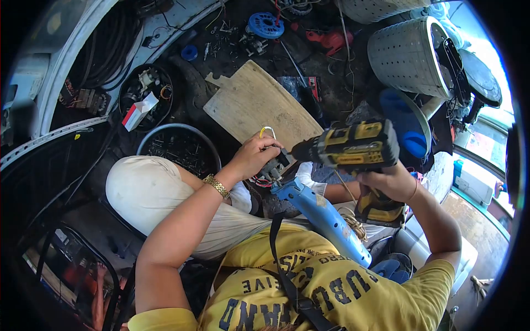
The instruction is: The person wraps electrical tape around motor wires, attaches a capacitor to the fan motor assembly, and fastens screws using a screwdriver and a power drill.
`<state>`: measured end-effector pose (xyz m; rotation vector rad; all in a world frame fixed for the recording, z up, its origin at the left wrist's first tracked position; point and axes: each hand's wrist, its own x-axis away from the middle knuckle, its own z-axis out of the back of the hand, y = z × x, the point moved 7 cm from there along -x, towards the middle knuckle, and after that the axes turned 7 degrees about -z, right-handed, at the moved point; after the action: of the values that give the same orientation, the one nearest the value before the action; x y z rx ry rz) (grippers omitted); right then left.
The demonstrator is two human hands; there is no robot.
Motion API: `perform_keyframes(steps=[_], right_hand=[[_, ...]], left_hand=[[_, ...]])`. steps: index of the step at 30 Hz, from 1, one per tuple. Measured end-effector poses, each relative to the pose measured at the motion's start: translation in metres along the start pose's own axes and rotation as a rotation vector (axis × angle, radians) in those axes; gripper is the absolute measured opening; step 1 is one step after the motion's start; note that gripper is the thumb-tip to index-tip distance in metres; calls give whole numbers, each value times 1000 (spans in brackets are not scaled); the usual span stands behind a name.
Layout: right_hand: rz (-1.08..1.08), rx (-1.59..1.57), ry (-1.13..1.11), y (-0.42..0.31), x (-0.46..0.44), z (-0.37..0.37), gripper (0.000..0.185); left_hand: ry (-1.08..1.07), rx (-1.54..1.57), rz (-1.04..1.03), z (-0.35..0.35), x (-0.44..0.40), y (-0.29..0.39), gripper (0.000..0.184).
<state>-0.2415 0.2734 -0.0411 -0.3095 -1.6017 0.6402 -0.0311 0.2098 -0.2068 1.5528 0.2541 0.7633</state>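
My right hand (389, 181) is wrapped round the grip of a yellow and black cordless drill (353, 146), which lies level with its chuck pointing left. Close to the chuck tip, my left hand (258, 156) is closed on a small dark motor assembly (270, 168) with coloured wires. A yellow and white wire loop (268, 131) rises beside those fingers. Below the assembly a long blue housing (326, 218) slants across my lap, its upper end near the motor. Whether the drill's tip touches the assembly I cannot tell.
A wooden board (265, 105) lies on the dark floor ahead. To the left stand a metal basin (182, 128) of screws and a black tub (144, 94) of parts with a small box (139, 112) on it. A perforated white basket (406, 55) is at the upper right.
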Motion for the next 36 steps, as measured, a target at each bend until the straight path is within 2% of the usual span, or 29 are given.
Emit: perform_keyframes(steps=[12, 14, 18, 20, 27, 29, 32, 34, 36], right_hand=[[45, 183, -43, -32, -17, -23, 36], [-4, 151, -94, -28, -20, -25, 42], [-102, 160, -116, -32, -19, -27, 41], [-32, 175, -91, -36, -19, -27, 40], [2, 153, -138, -41, -23, -32, 43], [-143, 197, -118, -37, -25, -30, 44], [-141, 293, -152, -44, -35, -34, 44], [-103, 360, -161, -49, -37, -38, 46], [170, 468, -168, -65, -36, -44, 47]], left_hand=[[52, -68, -49, 2, 1, 1, 26], [55, -58, -53, 2, 1, 3, 26], [79, -35, -57, 3, 2, 3, 26], [98, -27, -77, 4, 2, 2, 25], [89, -56, -75, 4, 2, 1, 28], [67, -78, -70, 2, 2, 2, 30], [116, 45, -36, 5, 0, 0, 34], [75, 6, -47, 6, -3, 5, 38], [73, -13, -44, 7, -2, 9, 38]])
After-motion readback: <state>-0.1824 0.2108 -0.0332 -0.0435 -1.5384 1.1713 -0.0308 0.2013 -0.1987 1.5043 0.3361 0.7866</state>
